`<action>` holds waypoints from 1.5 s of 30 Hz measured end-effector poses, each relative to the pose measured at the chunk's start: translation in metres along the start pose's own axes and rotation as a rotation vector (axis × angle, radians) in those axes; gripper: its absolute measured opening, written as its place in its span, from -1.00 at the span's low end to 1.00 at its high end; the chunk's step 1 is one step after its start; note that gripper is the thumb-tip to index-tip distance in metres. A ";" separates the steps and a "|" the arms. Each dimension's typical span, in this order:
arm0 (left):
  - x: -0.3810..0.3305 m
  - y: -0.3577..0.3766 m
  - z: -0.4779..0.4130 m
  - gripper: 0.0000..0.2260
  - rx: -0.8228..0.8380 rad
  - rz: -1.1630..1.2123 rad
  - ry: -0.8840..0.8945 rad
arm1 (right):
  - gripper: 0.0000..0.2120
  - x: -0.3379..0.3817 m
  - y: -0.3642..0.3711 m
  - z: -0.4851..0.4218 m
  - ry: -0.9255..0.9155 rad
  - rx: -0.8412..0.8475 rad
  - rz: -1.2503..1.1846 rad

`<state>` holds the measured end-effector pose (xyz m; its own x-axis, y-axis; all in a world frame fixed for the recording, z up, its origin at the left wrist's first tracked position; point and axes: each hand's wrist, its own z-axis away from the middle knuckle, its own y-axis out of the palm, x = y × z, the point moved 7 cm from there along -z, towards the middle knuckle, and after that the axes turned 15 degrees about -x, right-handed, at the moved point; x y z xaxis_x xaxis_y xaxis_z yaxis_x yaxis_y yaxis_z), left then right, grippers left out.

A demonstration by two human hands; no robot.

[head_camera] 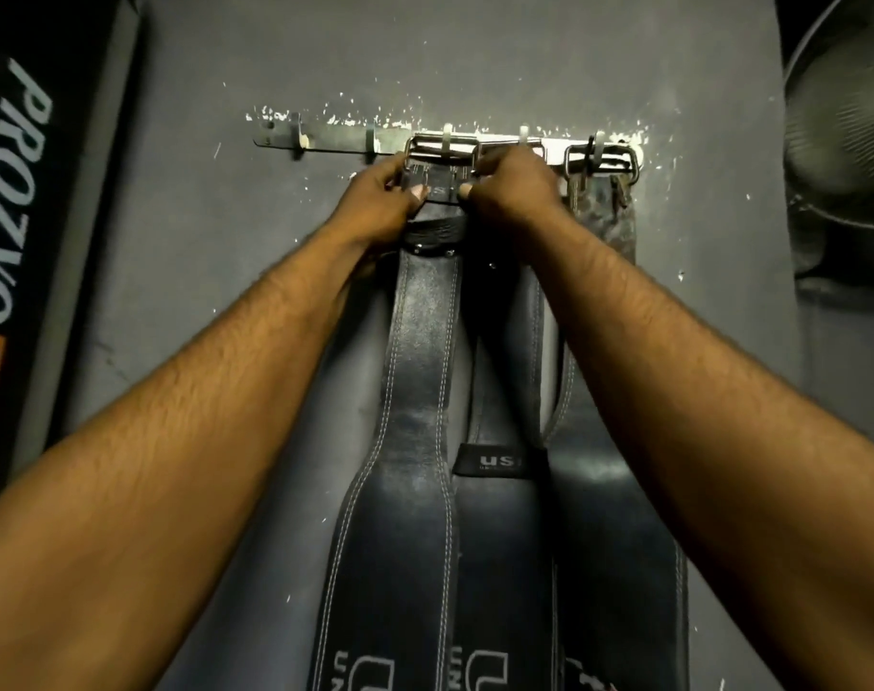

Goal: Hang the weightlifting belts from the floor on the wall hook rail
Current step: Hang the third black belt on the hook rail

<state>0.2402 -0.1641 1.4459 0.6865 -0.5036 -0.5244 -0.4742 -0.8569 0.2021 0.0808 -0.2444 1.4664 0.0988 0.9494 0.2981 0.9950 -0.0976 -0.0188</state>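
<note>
Grey wall (201,291), metal hook rail (335,142) fixed across it, white paint flecks around. Front belt (420,391) hung flat against the wall, its buckle (442,144) looped over the middle hook. Left hand (375,202) pinched the strap just below the buckle, thumb on the face, fingers curled round the left edge. Right hand (517,187) pinched the same strap at its right edge, thumb on the face. Second belt (500,516) hung just beside it, its top hidden behind the right hand. Worn belt (604,216) hung from the rightmost hook. Fan (848,142) at far right; lettered black pad (26,216) at left.
</note>
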 end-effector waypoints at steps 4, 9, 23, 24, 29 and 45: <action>-0.003 -0.007 0.053 -0.86 -0.103 0.100 -0.014 | -0.63 -0.005 -0.008 0.052 0.051 -0.166 -0.206; 0.028 -0.022 0.121 -0.94 -0.031 0.124 -0.147 | -0.47 -0.017 -0.004 0.127 0.052 -0.126 -0.220; 0.098 -0.063 0.251 -0.87 0.063 0.048 -0.396 | -0.73 -0.072 0.022 0.254 0.293 0.223 -0.065; 0.096 -0.065 0.252 -0.91 0.033 -0.004 -0.354 | -0.67 -0.073 0.017 0.259 0.305 0.198 -0.074; 0.092 -0.066 0.257 -0.83 -0.009 -0.088 -0.257 | -0.69 -0.069 -0.001 0.269 0.357 0.145 -0.077; 0.172 -0.108 0.393 -0.77 0.099 -0.048 -0.612 | -0.77 -0.115 -0.003 0.437 0.778 0.361 -0.254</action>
<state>0.1926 -0.1148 1.0090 0.2815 -0.2857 -0.9160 -0.5197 -0.8479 0.1048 0.0717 -0.2232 1.0151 -0.0298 0.4452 0.8949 0.9419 0.3122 -0.1240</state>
